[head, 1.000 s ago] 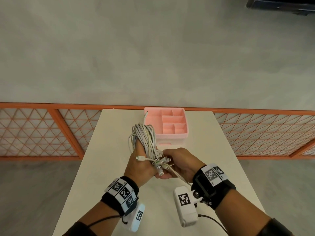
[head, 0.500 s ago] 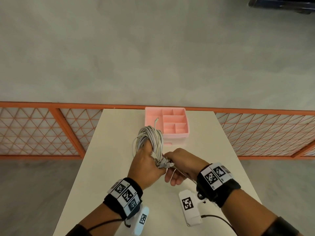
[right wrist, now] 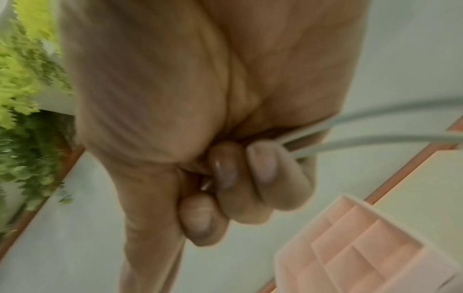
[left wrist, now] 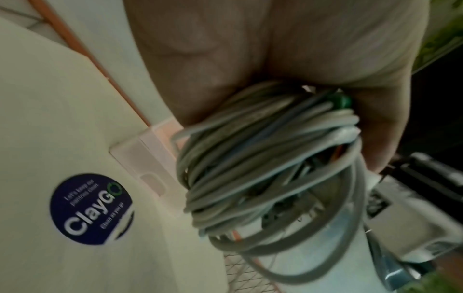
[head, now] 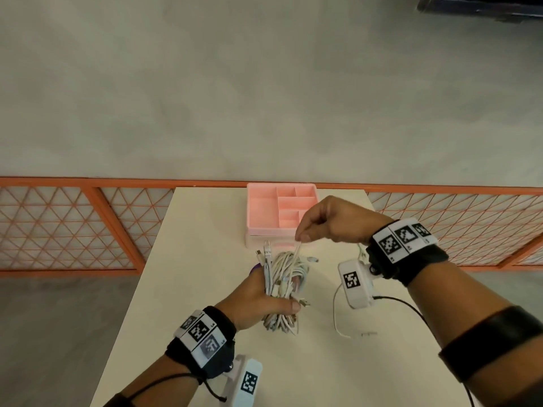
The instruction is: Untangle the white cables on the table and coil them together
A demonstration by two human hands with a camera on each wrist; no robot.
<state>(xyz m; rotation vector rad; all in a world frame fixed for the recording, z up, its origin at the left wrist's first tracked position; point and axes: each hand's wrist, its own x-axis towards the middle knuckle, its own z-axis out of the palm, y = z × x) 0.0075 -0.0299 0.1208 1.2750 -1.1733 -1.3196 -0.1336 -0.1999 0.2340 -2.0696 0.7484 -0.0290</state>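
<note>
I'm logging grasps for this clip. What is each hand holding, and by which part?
The left hand grips the coiled white cables around the bundle's middle. The right hand pinches a loop of cable pulled up from the bundle.

Cream table (head: 182, 318), pink compartment tray (head: 258, 227) at far edge, round blue sticker (left wrist: 91, 209), loose white cable (head: 338, 324) near right.

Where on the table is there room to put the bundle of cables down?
The table is bare on its left side, between the left edge and the left hand gripping the cable bundle. The near middle is bare too. It is crowded at the far edge by the pink tray, and a loose cable lies to the right.
</note>
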